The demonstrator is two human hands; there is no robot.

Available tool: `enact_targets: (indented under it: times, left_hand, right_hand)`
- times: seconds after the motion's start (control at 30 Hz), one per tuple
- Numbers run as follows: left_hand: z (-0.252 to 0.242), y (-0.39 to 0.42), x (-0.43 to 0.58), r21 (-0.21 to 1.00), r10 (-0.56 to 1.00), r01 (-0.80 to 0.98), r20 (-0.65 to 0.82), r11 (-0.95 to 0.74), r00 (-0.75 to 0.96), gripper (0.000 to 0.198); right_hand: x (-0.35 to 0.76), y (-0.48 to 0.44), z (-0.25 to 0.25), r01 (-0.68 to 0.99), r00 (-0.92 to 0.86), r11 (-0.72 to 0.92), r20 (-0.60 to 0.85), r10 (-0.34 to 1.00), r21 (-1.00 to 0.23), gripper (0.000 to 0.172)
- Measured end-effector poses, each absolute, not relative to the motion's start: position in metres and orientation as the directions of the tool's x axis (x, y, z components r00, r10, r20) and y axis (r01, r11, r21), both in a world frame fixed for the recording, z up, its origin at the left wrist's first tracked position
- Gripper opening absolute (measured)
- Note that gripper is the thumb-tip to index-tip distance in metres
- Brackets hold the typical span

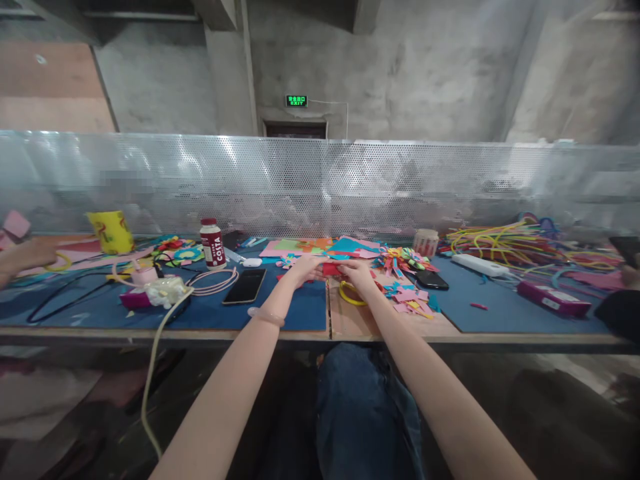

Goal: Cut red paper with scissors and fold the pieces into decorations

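Between my two hands is a piece of red paper (331,269), held just above the table. My left hand (304,269) pinches its left end, and a pale bangle circles that wrist. The right end is between the fingers of my right hand (356,272). Under my right hand lies a yellow loop (351,295), whose kind I cannot make out. Cut paper pieces (413,298) in pink, blue and yellow are scattered right of it. Coloured sheets (295,247) lie behind my hands, with a small pile of paper flowers (397,259) beside them.
A dark phone (245,287) and a Costa bottle (212,245) are on the left, near a power strip (160,292) with cables. Right are another phone (427,279), a clear cup (426,243) and pipe cleaners (505,241). Another person's hand (33,255) is far left. Perforated metal (325,187) borders the back.
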State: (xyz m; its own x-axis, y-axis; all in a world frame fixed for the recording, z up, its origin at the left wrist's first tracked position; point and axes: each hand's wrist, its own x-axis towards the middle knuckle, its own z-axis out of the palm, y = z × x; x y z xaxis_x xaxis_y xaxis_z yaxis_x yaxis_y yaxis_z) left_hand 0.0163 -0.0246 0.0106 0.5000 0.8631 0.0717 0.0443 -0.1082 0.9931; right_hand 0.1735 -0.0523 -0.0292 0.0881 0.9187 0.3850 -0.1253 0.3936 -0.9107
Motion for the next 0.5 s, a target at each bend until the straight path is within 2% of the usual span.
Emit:
enact_targets:
  times: [0.2, 0.33, 0.5]
  left_hand:
    - [0.008, -0.025, 0.013, 0.987, 0.834, 0.017, 0.125, -0.159, 0.538, 0.016]
    - [0.006, -0.023, 0.013, 0.977, 0.819, 0.031, 0.157, -0.209, 0.552, 0.021]
    - [0.005, -0.021, 0.012, 0.962, 0.793, 0.026, 0.208, -0.271, 0.573, 0.026]
  right_hand:
    - [0.173, -0.059, -0.025, -0.075, 0.093, 0.386, 0.379, 0.921, -0.919, 0.025]
    - [0.171, -0.064, -0.022, -0.081, 0.070, 0.308, 0.303, 0.950, -0.948, 0.026]
    - [0.171, -0.062, -0.024, 0.023, -0.017, 0.388, 0.388, 0.922, -0.921, 0.030]
